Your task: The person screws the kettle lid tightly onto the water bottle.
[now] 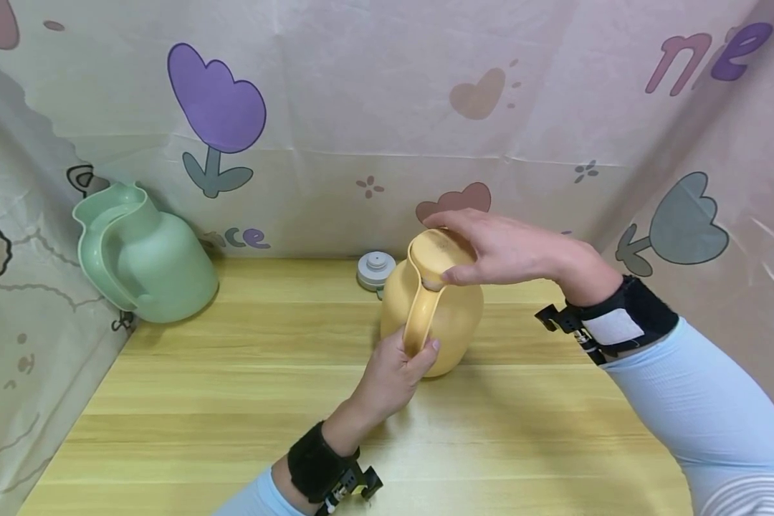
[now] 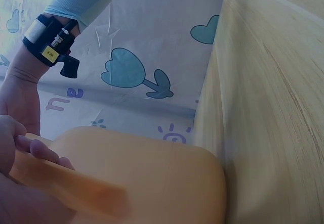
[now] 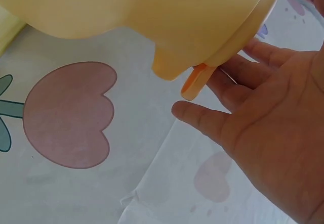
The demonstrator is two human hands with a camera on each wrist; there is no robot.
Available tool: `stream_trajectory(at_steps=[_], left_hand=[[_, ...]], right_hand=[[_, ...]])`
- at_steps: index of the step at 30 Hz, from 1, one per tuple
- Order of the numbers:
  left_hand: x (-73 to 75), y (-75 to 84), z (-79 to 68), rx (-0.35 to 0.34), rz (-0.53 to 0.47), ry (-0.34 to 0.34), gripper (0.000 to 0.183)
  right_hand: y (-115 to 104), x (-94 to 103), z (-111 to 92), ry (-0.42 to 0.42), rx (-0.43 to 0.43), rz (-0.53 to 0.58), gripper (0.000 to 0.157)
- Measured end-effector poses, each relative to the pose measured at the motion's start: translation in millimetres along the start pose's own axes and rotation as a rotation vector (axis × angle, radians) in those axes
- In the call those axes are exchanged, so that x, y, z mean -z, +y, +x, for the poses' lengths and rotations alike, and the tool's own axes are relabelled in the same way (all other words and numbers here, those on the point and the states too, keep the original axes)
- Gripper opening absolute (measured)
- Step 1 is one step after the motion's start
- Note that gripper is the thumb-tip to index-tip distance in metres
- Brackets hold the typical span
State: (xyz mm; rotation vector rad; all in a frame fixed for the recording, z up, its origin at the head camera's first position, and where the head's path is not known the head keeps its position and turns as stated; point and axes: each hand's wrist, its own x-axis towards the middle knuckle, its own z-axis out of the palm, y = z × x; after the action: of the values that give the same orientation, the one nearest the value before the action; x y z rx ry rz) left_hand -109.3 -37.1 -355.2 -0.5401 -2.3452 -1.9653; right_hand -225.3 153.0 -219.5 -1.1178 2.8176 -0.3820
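Nearest: pale blue sleeves (image 1: 716, 405) on both arms, each ending behind a black strap (image 1: 314, 462) with a small dark fitting. Of the 2 hands, left hand (image 1: 390, 376) is the nearer; its fingers and thumb grip the handle (image 1: 419, 322) of the yellow jug (image 1: 461, 326). Jug stands on the bench (image 1: 232, 408), right of centre, towards the back, handle facing the person. Right hand (image 1: 499, 244) comes in from the right and holds the lid (image 1: 433, 252), thumb at the near side, fingers at the far side; in the right wrist view 1 fingertip stands apart from it. Lid sits at the top of the jug. Behind the jug and just to its left: grey disc (image 1: 375, 269) with a raised middle, at the bench's far edge. Green jug (image 1: 177, 269) at the back left corner, well apart from the yellow one. Farthest: cloth (image 1: 361, 86), pale, printed with flowers, hearts and letters
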Motion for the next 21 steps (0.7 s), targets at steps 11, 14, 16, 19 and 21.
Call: stream_trajectory(at_steps=[11, 14, 16, 19, 21], left_hand=[[-0.1, -0.7, 0.3, 0.015, 0.005, 0.003, 0.017], [-0.1, -0.8, 0.4, 0.012, 0.006, 0.000, 0.017], [0.1, -0.8, 0.3, 0.012, 0.009, 0.000, 0.017], [0.4, -0.5, 0.0, 0.014, 0.012, 0.003, 0.017], [0.7, -0.3, -0.2, 0.016, 0.011, 0.005, 0.017]], right_hand=[[-0.3, -6.4, 5.0, 0.086, -0.095, -0.048, 0.081], [-0.4, -6.6, 4.6, 0.086, -0.103, -0.057, 0.082], [-0.7, -5.8, 3.7, 0.078, -0.094, -0.046, 0.085], [-1.3, -3.6, 2.4, 0.055, -0.052, -0.019, 0.087], [-1.7, -1.9, 1.9, 0.033, -0.019, -0.008, 0.084]])
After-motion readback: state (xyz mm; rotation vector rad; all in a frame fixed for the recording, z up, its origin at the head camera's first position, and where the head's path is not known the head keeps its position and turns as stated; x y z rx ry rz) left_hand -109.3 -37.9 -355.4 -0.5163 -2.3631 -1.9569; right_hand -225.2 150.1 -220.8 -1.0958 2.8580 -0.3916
